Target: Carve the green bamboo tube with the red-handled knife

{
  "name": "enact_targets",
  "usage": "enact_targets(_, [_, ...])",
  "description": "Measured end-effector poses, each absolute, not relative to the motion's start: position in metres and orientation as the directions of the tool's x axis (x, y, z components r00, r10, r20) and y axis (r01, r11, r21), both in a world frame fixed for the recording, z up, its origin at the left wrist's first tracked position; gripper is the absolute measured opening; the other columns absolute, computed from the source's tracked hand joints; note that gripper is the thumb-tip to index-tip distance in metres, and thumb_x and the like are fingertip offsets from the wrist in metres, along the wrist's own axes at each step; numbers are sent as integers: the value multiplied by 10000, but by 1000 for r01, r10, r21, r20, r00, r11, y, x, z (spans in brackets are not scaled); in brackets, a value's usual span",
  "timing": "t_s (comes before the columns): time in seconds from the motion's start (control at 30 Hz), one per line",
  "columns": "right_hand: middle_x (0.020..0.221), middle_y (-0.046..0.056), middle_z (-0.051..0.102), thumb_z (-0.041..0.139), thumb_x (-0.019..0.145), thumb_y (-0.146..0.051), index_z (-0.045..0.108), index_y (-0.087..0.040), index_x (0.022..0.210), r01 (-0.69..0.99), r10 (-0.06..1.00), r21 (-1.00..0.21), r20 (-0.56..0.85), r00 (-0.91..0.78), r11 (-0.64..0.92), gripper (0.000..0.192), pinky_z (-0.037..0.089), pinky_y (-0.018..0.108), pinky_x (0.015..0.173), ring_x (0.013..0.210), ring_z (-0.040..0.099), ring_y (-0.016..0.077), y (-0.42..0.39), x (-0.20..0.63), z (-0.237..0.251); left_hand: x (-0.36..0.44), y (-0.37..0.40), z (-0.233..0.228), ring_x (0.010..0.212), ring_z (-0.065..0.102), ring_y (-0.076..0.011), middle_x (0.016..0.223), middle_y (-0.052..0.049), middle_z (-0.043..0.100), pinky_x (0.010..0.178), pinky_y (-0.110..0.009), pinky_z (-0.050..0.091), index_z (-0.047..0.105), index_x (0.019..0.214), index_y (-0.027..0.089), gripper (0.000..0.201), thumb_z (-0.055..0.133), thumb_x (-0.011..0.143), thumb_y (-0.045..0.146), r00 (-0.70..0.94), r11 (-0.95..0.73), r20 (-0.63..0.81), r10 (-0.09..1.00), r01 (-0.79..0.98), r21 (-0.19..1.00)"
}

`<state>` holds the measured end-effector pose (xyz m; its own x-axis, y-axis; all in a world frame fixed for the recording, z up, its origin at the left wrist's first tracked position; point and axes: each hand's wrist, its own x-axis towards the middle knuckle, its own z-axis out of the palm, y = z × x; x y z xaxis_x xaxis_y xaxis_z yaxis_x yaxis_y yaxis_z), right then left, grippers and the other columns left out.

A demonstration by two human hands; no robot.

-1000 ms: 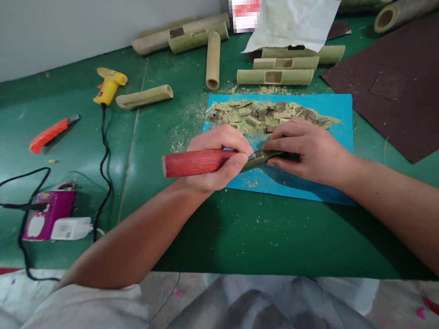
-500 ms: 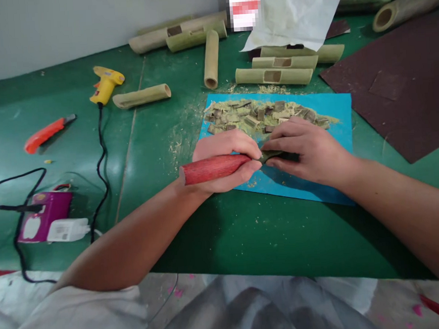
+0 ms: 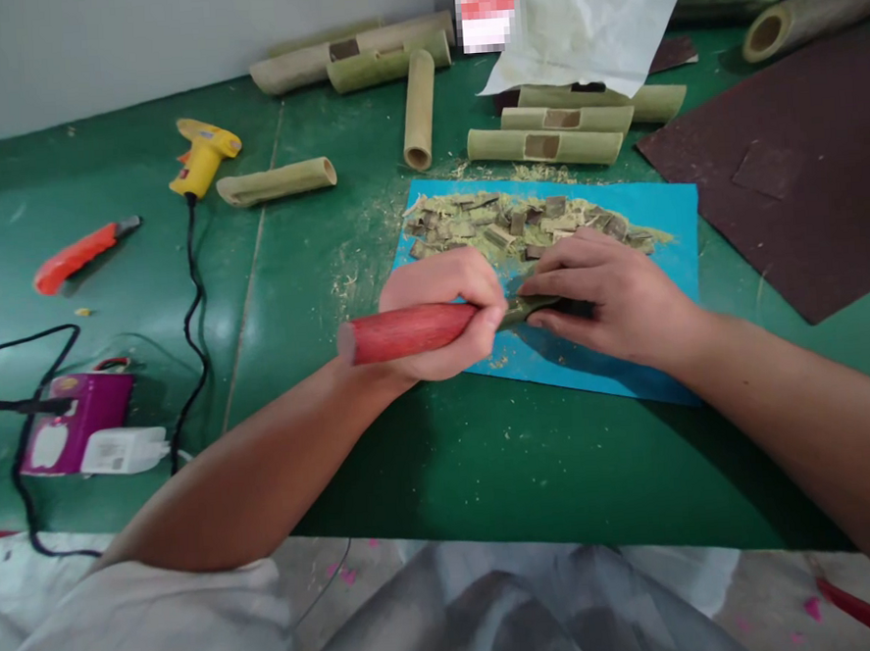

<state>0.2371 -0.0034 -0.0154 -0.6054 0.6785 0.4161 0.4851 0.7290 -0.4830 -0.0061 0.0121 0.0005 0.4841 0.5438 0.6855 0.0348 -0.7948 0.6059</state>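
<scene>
My left hand (image 3: pixel 443 281) is wrapped round the red wooden handle (image 3: pixel 406 333) of a tool, whose working end is hidden. A small green bamboo piece (image 3: pixel 521 309) shows just right of that fist, pinched under the fingers of my right hand (image 3: pixel 621 290). My right hand covers most of the bamboo piece. Both hands are over a blue sheet (image 3: pixel 679 281). Behind them, a heap of bamboo chips and sawdust (image 3: pixel 503 228) is spread along the sheet's far part.
Cut bamboo tubes (image 3: pixel 542 146) lie at the back, beside a crumpled white paper (image 3: pixel 579 37). To the left are a yellow glue gun (image 3: pixel 204 158), an orange utility knife (image 3: pixel 81 257) and a purple box (image 3: pixel 76 421) with a black cable. A dark brown board (image 3: pixel 794 176) lies right.
My left hand has drawn back slightly left with the red handle, leaving more of the bamboo piece visible. My right hand stays in place. The view has shifted slightly.
</scene>
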Motion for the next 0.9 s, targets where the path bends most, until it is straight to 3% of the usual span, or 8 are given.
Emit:
enact_targets(0.3, [1032, 106, 776, 653, 1028, -342, 817, -216, 1100, 490, 674, -471, 411, -614, 733, 219, 532, 433, 871, 953, 675, 265, -2, 237, -15, -10, 13, -7, 537, 634, -91, 617, 24, 663, 537, -250, 507, 583, 679, 200, 302, 668, 950, 300, 369, -817, 751, 547, 38, 576])
enact_targets(0.5, [1036, 123, 780, 667, 1015, -327, 823, -186, 1096, 483, 675, -480, 419, -607, 732, 225, 534, 441, 870, 951, 677, 272, -2, 237, -16, -10, 13, -11, 596, 675, -99, 677, 14, 716, 603, -246, 559, 653, 743, 201, 248, 674, 972, 296, 318, -816, 769, 554, 27, 577])
enact_targets(0.6, [1041, 110, 781, 664, 1015, -329, 822, -211, 1096, 485, 685, -496, 398, -611, 720, 213, 528, 442, 884, 965, 679, 270, -2, 236, -16, -11, 12, -6, 704, 747, -134, 787, -11, 783, 695, -268, 622, 716, 830, 209, 180, 701, 979, 308, 384, -781, 713, 586, 35, 624])
enact_targets(0.73, [1027, 99, 773, 654, 1019, -343, 818, -231, 1092, 487, 689, -498, 405, -601, 717, 211, 519, 435, 877, 948, 671, 264, -3, 236, -16, -10, 13, -2, 813, 799, -161, 883, -32, 823, 784, -274, 657, 749, 905, 211, 99, 794, 927, 296, 484, -795, 687, 542, 30, 605])
enact_targets(0.9, [1025, 112, 773, 640, 1032, -352, 817, -212, 1107, 491, 684, -485, 408, -605, 724, 237, 523, 436, 873, 954, 673, 271, -3, 236, -16, -10, 16, -1, 815, 803, -151, 877, -29, 825, 796, -246, 657, 748, 907, 204, 78, 812, 905, 248, 518, -815, 691, 504, 22, 579])
